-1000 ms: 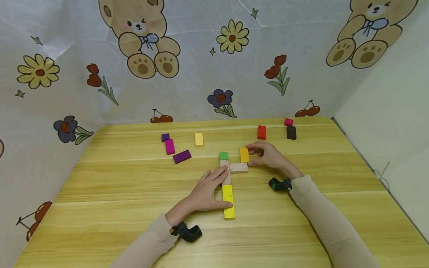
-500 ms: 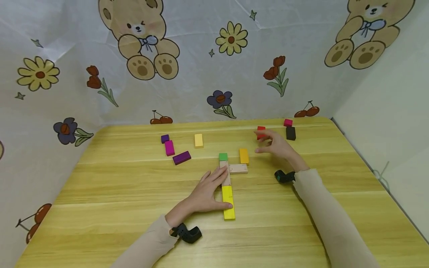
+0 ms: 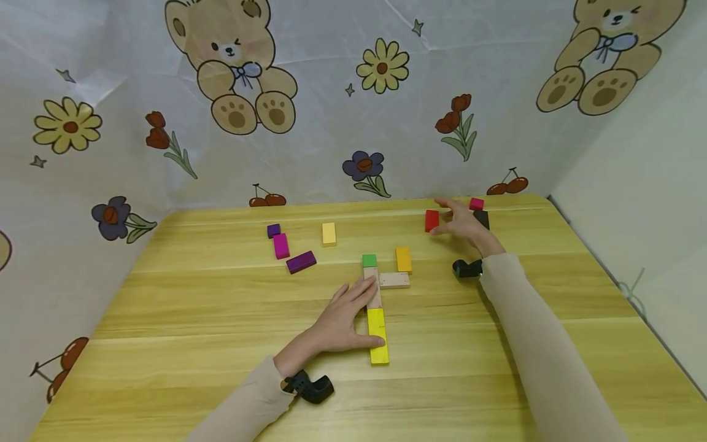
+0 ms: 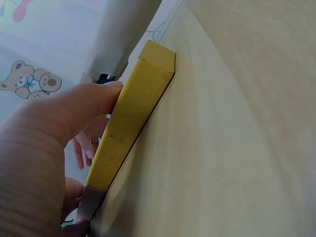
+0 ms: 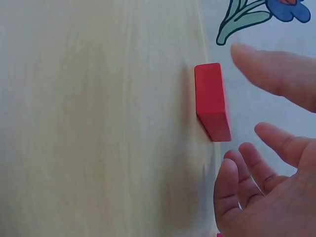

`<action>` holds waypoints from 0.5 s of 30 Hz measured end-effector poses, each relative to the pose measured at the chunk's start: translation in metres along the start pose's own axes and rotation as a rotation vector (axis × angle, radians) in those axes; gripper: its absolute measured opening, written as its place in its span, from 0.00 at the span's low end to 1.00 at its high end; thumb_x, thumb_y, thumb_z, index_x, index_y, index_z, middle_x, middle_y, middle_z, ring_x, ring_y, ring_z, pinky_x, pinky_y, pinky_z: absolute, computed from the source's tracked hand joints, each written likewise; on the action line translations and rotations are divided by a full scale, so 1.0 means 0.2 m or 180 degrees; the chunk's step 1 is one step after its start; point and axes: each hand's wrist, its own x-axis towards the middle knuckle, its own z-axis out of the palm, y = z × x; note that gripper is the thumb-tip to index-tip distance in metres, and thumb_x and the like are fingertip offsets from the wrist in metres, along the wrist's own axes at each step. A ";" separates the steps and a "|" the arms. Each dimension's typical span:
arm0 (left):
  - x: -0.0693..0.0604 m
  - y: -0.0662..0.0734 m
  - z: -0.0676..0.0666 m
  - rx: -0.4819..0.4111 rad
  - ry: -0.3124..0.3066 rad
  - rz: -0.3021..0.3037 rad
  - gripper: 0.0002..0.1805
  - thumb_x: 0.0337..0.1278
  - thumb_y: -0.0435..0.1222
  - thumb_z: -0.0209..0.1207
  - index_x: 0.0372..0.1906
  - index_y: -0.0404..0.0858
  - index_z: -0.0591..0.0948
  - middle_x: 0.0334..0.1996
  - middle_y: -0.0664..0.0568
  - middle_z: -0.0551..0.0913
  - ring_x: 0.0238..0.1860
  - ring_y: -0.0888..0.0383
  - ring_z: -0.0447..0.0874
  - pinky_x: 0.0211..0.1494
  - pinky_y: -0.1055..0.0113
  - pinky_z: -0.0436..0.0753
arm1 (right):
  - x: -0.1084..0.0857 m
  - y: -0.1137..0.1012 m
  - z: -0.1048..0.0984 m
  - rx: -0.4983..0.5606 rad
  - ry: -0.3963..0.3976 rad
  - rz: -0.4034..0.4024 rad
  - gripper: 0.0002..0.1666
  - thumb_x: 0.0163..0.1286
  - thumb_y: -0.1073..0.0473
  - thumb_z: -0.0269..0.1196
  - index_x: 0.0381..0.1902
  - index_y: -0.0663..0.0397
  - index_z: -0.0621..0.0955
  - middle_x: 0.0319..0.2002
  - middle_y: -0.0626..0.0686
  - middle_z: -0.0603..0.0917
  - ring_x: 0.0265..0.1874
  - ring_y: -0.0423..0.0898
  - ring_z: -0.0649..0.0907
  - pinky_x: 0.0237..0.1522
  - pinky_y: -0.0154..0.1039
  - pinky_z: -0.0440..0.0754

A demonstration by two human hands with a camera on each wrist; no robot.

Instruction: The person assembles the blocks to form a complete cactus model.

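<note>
Down the middle of the table runs a row of blocks: a green block [image 3: 369, 261], a pale wooden block [image 3: 374, 299] and a long yellow block [image 3: 378, 328]. My left hand [image 3: 342, 320] lies over it with fingers spread, fingertips on the pale block and thumb on the yellow block's top, as the left wrist view also shows. A second pale block [image 3: 394, 280] lies crosswise to the right, with an orange block [image 3: 404, 259] behind it. Beside the red block [image 3: 432, 221], my right hand [image 3: 463, 222] has thumb and fingers apart, holding nothing; in the right wrist view a gap separates them.
A black block [image 3: 482, 219], partly behind the right hand, and a crimson block [image 3: 477, 203] lie at the back right. Toward the back left are a light yellow block [image 3: 329, 234], a magenta block [image 3: 281, 245] and purple blocks [image 3: 301, 262]. A patterned cloth [image 3: 320, 110] hangs behind the table.
My right hand has left the orange block and travelled back and right to the red block. The left hand stays on the row, and the blocks keep their places.
</note>
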 end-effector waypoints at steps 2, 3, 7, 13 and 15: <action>0.00 0.00 0.00 0.0001 -0.0004 -0.0006 0.59 0.48 0.60 0.65 0.78 0.38 0.50 0.80 0.53 0.46 0.80 0.53 0.40 0.80 0.49 0.40 | 0.01 0.00 0.00 0.0045 -0.0035 0.0035 0.53 0.62 0.65 0.68 0.77 0.60 0.51 0.75 0.66 0.52 0.71 0.66 0.60 0.72 0.62 0.58; 0.00 0.00 0.00 0.0003 -0.0005 -0.0009 0.59 0.48 0.60 0.65 0.78 0.38 0.50 0.80 0.53 0.46 0.80 0.53 0.40 0.80 0.49 0.40 | 0.01 0.00 0.00 0.0075 -0.0054 0.0046 0.52 0.62 0.66 0.68 0.77 0.61 0.51 0.75 0.67 0.53 0.72 0.66 0.60 0.72 0.61 0.58; 0.00 0.00 0.00 0.0038 -0.0002 0.0003 0.59 0.48 0.60 0.65 0.78 0.38 0.50 0.80 0.52 0.46 0.80 0.53 0.41 0.80 0.49 0.41 | 0.02 0.00 0.00 0.0131 -0.0099 0.0089 0.50 0.63 0.68 0.66 0.76 0.64 0.53 0.74 0.68 0.57 0.71 0.65 0.61 0.73 0.59 0.58; 0.00 0.00 0.00 0.0025 0.0012 0.0025 0.59 0.48 0.60 0.65 0.78 0.38 0.50 0.80 0.53 0.46 0.80 0.53 0.41 0.80 0.48 0.41 | 0.02 0.02 0.01 0.0089 -0.0086 0.0118 0.46 0.64 0.67 0.65 0.75 0.65 0.57 0.71 0.68 0.62 0.69 0.64 0.64 0.71 0.57 0.62; 0.00 -0.01 0.00 0.0011 0.0016 0.0032 0.58 0.48 0.60 0.65 0.78 0.38 0.50 0.80 0.53 0.46 0.80 0.53 0.40 0.80 0.48 0.41 | 0.03 0.04 0.01 0.0097 -0.0062 0.0119 0.45 0.64 0.67 0.65 0.75 0.64 0.57 0.70 0.68 0.63 0.68 0.63 0.65 0.71 0.57 0.63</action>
